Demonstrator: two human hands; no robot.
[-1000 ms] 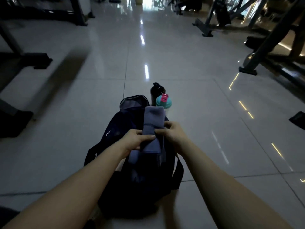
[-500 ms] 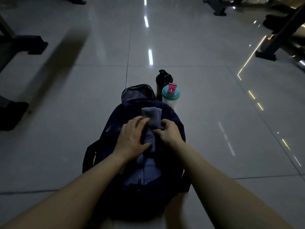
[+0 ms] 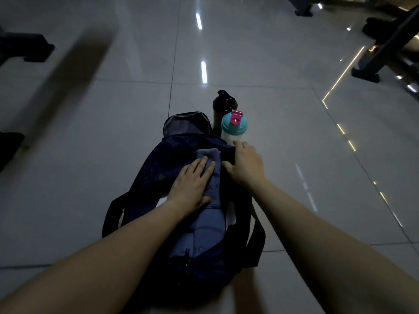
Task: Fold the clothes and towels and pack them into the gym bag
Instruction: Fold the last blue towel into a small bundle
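- The left hand [image 3: 192,186], fingers straight, presses flat on a folded blue-grey towel [image 3: 209,155] at centre frame.
- That towel lies inside the open dark navy fabric gym bag [image 3: 158,168], over more blue-grey cloth [image 3: 204,234]; packing looks nearly done.
- The right hand [image 3: 247,165] grips the bag's rim; closing it likely remains.
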